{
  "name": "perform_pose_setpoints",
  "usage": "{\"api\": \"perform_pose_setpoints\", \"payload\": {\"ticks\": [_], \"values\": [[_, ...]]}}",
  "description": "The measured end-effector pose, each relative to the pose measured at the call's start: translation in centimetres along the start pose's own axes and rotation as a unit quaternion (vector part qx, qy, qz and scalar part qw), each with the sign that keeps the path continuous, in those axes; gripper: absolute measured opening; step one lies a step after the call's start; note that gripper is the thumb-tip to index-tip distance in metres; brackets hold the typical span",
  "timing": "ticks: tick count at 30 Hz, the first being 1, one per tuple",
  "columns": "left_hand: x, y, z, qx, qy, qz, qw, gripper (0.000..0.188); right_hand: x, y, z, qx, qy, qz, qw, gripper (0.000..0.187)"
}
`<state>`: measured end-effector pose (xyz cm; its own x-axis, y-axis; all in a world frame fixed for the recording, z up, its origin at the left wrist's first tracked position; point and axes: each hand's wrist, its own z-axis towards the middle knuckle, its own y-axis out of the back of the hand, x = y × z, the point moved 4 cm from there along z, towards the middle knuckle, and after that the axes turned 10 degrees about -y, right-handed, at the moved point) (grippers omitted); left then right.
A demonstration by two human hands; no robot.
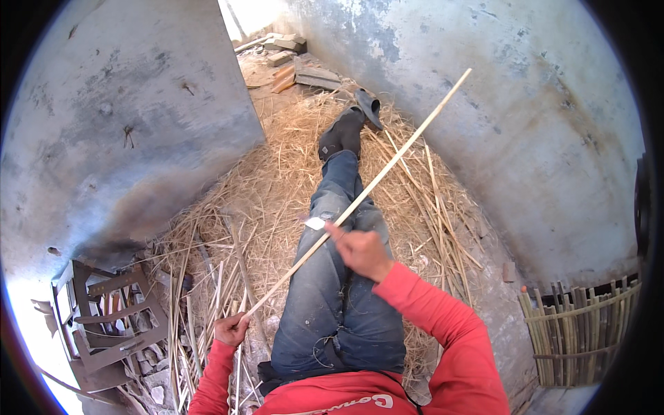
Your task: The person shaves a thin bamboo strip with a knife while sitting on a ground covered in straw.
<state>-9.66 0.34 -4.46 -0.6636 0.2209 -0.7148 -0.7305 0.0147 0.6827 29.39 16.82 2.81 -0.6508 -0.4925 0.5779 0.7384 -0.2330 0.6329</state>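
I sit on straw with my legs in blue jeans (pixel 332 290) stretched out. My left hand (pixel 232 328) grips the near end of a long pale bamboo strip (pixel 394 162) that slants up to the far right. My right hand (pixel 361 250) holds a small knife whose blade (pixel 315 223) lies against the strip at its middle, over my thigh. Both arms wear red sleeves.
Straw and split bamboo strips (pixel 436 207) cover the floor between grey plastered walls (pixel 124 124). A broken wooden frame (pixel 111 318) lies at the lower left. A partly woven bamboo basket (pixel 581 325) stands at the lower right. A loose dark shoe (pixel 368 107) and bricks lie beyond my feet.
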Motion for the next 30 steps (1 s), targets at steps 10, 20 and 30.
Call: {"api": "perform_pose_setpoints", "payload": {"ticks": [10, 20, 30], "values": [[2.6, -2.5, -1.3, -0.018, 0.006, -0.006, 1.0, 0.025, -12.5, 10.6, 8.0, -0.254, -0.217, -0.085, 0.939, 0.037], [0.9, -0.4, -2.6, -0.008, 0.04, -0.002, 0.999, 0.021, -7.7, 7.0, 3.3, -0.004, -0.141, -0.034, 0.989, 0.037], [1.1, -1.8, -0.5, -0.026, 0.022, -0.017, 0.999, 0.023, -1.8, 1.2, -0.8, 0.057, -0.028, 0.003, 0.998, 0.032]]}}
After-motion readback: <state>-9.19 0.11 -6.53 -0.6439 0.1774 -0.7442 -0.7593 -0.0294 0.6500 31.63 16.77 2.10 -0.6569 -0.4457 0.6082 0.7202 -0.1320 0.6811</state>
